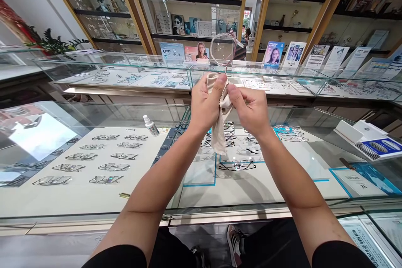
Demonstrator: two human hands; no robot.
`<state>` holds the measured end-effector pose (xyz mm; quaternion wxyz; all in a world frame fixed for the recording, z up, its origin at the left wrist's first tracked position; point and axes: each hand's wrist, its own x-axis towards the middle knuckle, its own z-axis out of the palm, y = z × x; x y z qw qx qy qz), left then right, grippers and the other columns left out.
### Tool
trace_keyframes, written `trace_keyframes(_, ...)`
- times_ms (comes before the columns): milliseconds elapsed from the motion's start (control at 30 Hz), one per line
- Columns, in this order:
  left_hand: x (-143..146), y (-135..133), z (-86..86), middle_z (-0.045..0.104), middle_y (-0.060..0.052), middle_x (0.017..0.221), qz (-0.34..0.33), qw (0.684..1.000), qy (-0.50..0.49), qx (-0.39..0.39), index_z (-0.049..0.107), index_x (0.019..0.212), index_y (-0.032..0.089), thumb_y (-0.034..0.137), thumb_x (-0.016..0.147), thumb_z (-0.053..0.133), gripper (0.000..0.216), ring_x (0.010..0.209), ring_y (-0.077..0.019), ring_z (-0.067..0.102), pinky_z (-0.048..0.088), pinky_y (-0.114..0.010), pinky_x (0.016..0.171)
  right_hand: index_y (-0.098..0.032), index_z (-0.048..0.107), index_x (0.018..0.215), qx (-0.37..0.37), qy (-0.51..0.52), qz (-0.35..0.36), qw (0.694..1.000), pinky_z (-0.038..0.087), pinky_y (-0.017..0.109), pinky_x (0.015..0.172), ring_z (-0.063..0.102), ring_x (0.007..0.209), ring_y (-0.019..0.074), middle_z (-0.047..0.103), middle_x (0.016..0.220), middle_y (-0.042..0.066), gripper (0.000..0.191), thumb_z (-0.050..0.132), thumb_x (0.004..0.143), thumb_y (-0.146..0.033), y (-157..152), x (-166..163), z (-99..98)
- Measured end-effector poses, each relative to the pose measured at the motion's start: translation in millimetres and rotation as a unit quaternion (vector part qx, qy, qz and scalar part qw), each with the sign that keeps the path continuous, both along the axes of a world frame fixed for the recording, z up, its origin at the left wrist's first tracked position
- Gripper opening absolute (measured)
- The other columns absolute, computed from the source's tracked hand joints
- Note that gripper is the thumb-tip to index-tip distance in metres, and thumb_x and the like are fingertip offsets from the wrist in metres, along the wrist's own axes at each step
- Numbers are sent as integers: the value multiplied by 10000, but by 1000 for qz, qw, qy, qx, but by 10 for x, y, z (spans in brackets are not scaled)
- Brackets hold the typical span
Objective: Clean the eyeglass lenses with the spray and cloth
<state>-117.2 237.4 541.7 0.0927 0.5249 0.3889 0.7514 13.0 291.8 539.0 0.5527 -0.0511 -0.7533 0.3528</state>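
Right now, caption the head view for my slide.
Left hand and right hand clasp beige cloth beneath a round lens, above displayed eyeglasses.

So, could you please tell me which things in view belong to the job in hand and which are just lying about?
In the job:
beige cloth, gripped by the left hand and right hand
round-rimmed eyeglasses, held up above the hands

Lying about:
white spray bottle, untouched, though it may go with the cloth
eyeglasses in the display case
display cards at the far counter
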Motion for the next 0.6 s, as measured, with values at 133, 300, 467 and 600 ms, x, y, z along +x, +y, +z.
trace_keyframes(133,-34,15,22,591,-16,778,-6,1000,8,-7,636,941,246,795,929,704,553,761,-165,624,490,-302,671,-248,488,635,21,-27,8,999,387,335,660,412,632,160,437,630,-21,678,551,1023,-801,14,18,36)
trace_keyframes(300,-65,5,50,584,-11,775,-35,999,11,7,632,957,251,782,929,718,539,745,-161,630,498,-294,659,-249,483,647,57,-97,-7,994,355,332,649,418,612,157,468,627,-17,697,435,1065,-805,56,31,22)
trace_keyframes(467,-112,55,20,594,-7,796,-34,999,1,35,626,938,242,733,919,771,513,766,-153,656,530,-270,665,-241,368,582,143,-86,-63,984,281,346,617,352,558,136,396,562,-21,745,334,1114,-761,46,17,30)
trace_keyframes(600,-120,80,11,589,-9,801,-38,999,-1,30,608,920,238,731,915,776,521,766,-155,653,525,-269,662,-238,333,605,189,-55,-84,977,277,357,628,342,576,138,378,566,-26,681,433,1136,-652,26,29,66)
